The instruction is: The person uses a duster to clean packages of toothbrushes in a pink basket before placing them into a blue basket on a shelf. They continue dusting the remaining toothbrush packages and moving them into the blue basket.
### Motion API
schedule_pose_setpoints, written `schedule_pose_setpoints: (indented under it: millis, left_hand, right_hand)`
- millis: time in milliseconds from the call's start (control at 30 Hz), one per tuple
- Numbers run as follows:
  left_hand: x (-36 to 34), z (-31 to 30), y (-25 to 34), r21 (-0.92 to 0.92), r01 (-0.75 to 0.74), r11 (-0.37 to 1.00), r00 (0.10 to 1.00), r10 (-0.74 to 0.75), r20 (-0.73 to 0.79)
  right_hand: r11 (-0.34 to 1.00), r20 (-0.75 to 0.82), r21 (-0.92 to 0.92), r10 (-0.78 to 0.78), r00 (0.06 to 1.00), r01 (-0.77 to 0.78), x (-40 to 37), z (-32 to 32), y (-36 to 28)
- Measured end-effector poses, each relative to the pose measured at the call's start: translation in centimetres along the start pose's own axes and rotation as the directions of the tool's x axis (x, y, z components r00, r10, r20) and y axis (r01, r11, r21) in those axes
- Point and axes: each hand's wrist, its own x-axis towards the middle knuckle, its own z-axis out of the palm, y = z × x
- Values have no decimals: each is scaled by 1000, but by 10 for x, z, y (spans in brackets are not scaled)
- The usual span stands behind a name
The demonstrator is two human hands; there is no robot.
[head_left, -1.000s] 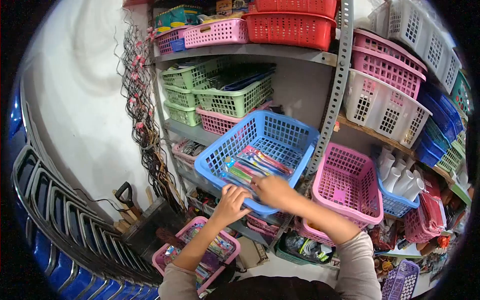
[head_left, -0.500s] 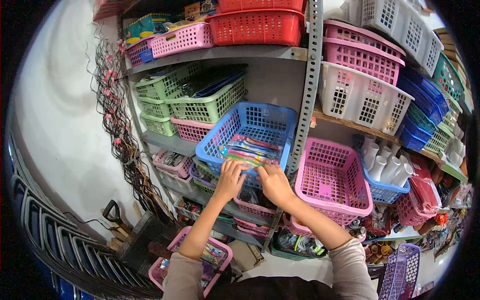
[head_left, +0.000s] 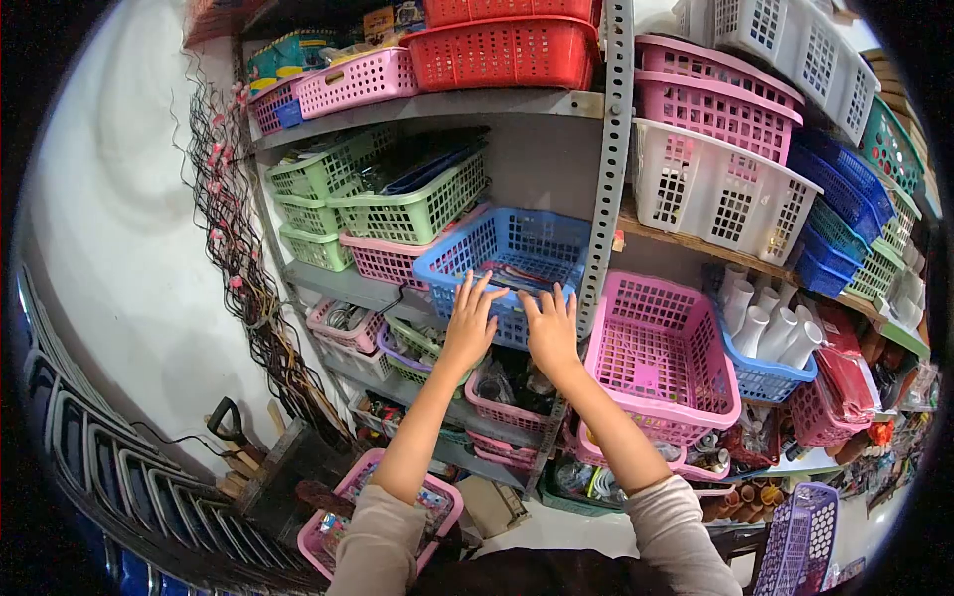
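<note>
A blue plastic basket [head_left: 467, 260] sits on the middle grey shelf, beside the metal upright. Slim packaged items [head_left: 512, 275] lie inside it, mostly hidden by the basket's front wall and my fingers. My left hand [head_left: 471, 323] rests against the front of the basket, fingers spread and pointing up at the rim. Close to the right front corner, my right hand [head_left: 550, 323] presses on the same wall with its fingers apart. Neither hand is wrapped round anything.
Left of the blue basket stand stacked green baskets [head_left: 407, 214] and a pink basket [head_left: 383, 260]. The perforated upright [head_left: 613, 169] borders it on the right. A large pink basket [head_left: 661, 348] stands right of my right arm. Below me is another pink basket [head_left: 452, 512].
The blue basket has moved deeper into the shelf and levelled out. My hands have gone from the packaged items at its front edge to its front wall, fingers now spread.
</note>
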Motion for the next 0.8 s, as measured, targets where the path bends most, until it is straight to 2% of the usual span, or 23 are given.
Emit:
schedule_pose_setpoints:
  millis: [67, 133, 200, 233, 367, 467, 533, 600, 633, 667, 700, 733, 800]
  left_hand:
    - [2, 2, 0, 29, 13, 1000, 1000, -13, 21]
    - [-4, 0, 7, 32, 30, 999, 999, -32, 41]
    - [-12, -7, 20, -40, 123, 992, 990, -120, 73]
    - [-20, -8, 23, -35, 96, 995, 993, -93, 73]
    - [-76, -2, 37, -129, 154, 980, 987, -147, 64]
    - [-133, -7, 48, -151, 277, 949, 961, -275, 35]
    - [-172, -19, 53, -194, 440, 877, 895, -446, 14]
    - [-206, -32, 56, -153, 468, 871, 875, -481, -61]
    - [-231, -34, 55, -144, 545, 826, 832, -554, -29]
    - [-254, -39, 56, -135, 619, 774, 781, -625, 1]
    - [-275, -43, 57, -97, 640, 762, 762, -646, -48]
    - [-299, -47, 60, -78, 670, 738, 736, -675, -61]
    - [-342, -53, 65, -11, 724, 689, 685, -722, -98]
  right_hand:
    - [1000, 51, 25, 5, 999, -7, 1, 2, 2]
    - [999, -13, 24, 22, 1000, -21, -2, 2, 0]
    - [998, -22, 48, 31, 999, -30, -12, -1, -10]
    - [997, -31, 68, 45, 998, -43, -19, -4, -18]
    - [900, 72, 436, -28, 997, -6, -55, -10, -55]
    - [766, 95, 643, -88, 992, 6, -90, 11, -82]
    - [731, 124, 682, -97, 988, -14, -111, 22, -104]
    - [653, 251, 750, -134, 959, -106, -135, 36, -124]
    - [633, 266, 768, -169, 949, -103, -149, 45, -134]
    - [598, 348, 783, -192, 917, -172, -165, 55, -143]
    - [566, 425, 788, -220, 878, -240, -179, 64, -152]
    - [549, 436, 801, -257, 863, -241, -191, 70, -163]
    - [537, 595, 761, -353, 722, -364, -218, 82, -183]
